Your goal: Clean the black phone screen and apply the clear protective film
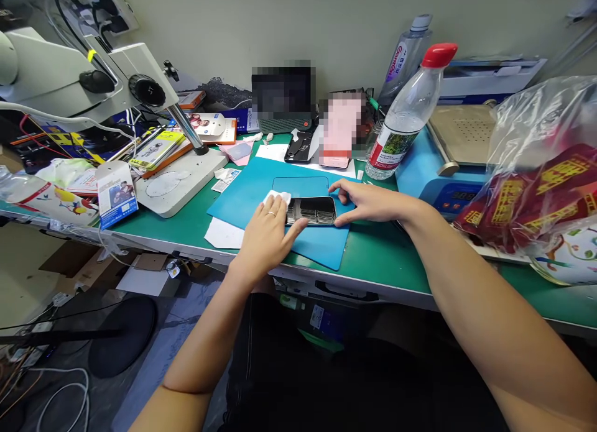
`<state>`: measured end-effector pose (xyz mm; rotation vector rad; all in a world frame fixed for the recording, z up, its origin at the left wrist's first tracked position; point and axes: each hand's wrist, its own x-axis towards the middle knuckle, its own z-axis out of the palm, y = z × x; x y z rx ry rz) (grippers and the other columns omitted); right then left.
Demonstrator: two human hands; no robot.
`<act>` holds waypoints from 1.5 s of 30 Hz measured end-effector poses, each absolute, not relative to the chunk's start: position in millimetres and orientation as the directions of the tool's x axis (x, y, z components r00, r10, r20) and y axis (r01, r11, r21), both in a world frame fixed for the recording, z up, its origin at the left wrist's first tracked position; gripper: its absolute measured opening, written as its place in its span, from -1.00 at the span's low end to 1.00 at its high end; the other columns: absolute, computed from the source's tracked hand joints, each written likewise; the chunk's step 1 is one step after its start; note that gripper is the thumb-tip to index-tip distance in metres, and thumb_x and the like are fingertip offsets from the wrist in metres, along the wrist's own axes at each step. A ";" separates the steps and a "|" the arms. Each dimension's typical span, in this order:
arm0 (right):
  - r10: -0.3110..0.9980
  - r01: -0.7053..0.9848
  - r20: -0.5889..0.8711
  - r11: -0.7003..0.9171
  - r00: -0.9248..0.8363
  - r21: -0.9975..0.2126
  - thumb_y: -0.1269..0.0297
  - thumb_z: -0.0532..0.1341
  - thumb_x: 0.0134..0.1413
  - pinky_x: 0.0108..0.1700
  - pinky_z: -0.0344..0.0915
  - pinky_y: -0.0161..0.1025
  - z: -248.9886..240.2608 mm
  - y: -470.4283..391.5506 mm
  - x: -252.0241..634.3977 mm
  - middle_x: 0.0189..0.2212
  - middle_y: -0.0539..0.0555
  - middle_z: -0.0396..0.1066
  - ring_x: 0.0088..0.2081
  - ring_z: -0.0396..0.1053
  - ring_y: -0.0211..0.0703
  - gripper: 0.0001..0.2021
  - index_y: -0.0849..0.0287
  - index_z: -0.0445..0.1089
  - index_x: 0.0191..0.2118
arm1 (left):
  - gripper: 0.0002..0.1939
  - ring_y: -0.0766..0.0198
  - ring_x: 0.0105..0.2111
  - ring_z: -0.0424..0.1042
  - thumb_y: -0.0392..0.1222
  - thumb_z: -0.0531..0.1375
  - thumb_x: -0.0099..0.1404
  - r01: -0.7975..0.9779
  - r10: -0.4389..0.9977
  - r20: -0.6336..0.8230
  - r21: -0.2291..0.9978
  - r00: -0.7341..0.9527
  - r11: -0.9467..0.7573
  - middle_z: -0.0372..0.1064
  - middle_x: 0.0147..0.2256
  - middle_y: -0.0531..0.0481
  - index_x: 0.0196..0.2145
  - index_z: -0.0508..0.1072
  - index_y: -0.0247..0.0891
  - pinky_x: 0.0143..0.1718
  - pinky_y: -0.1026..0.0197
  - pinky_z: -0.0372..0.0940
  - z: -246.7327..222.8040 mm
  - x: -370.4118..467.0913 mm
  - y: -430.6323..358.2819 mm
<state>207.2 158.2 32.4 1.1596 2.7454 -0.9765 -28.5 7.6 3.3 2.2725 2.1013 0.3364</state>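
A dark phone-shaped piece [317,211] with a shiny surface lies crosswise on the blue mat [242,189]. At its left end my left hand [268,233], with a ring on one finger, rests its fingertips on a white tissue [281,197]; the thumb reaches over the piece's lower edge. My right hand [361,202] is at the piece's right end, thumb at the lower corner and curved index finger above the upper corner, with a gap between them. A thin dark rectangular outline shows on the mat just behind the piece.
Behind the mat lie a black phone [299,147] and a pink item [342,127]. A red-capped bottle [401,124] and a blue device [420,171] stand at right, beside a plastic bag [536,183]. A microscope base [180,180] is at left.
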 end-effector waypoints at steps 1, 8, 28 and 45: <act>0.644 0.648 -0.233 0.537 -0.728 -0.540 -0.33 0.40 -0.18 -0.22 0.20 -0.13 32.1 158.5 207.3 -0.10 0.12 0.40 -0.23 0.36 0.03 -0.07 0.06 0.25 0.27 | -0.18 -0.16 0.49 0.01 0.24 -0.17 0.61 0.977 0.986 0.142 0.181 0.091 -0.116 0.12 0.43 -0.42 0.43 0.16 -0.59 0.47 -0.14 0.00 4.4 -20.4 12.7; 0.627 0.606 -0.188 0.561 -0.756 -0.565 -0.19 0.37 -0.11 -0.20 0.26 -0.09 23.6 165.0 210.0 -0.11 0.15 0.46 -0.22 0.40 0.07 -0.19 0.12 0.25 0.22 | -0.08 -0.08 0.48 0.04 0.36 -0.17 0.56 0.924 0.953 0.147 0.244 0.266 -0.296 0.15 0.42 -0.39 0.41 0.19 -0.59 0.48 -0.02 -0.04 11.0 49.5 38.5; 0.649 0.645 -0.221 0.540 -0.728 -0.540 -0.32 0.44 -0.22 -0.25 0.16 -0.09 26.7 161.3 208.1 -0.08 0.14 0.44 -0.19 0.37 0.11 -0.20 0.03 0.37 0.10 | -0.29 -0.05 0.50 0.00 0.13 -0.21 0.63 0.972 0.996 0.084 0.230 0.028 -0.047 0.06 0.46 -0.30 0.44 0.20 -0.44 0.47 -0.20 0.00 1.1 -48.4 -16.5; 0.625 0.604 -0.168 0.595 -0.762 -0.530 -0.27 0.40 -0.16 -0.21 0.25 -0.10 25.1 163.7 208.3 -0.11 0.18 0.48 -0.21 0.39 0.09 -0.24 0.13 0.40 0.08 | -0.11 -0.01 0.51 -0.05 0.35 -0.16 0.56 0.917 0.957 0.147 0.281 0.251 -0.283 0.02 0.48 -0.27 0.46 0.15 -0.52 0.52 -0.04 -0.09 2.4 44.2 -1.9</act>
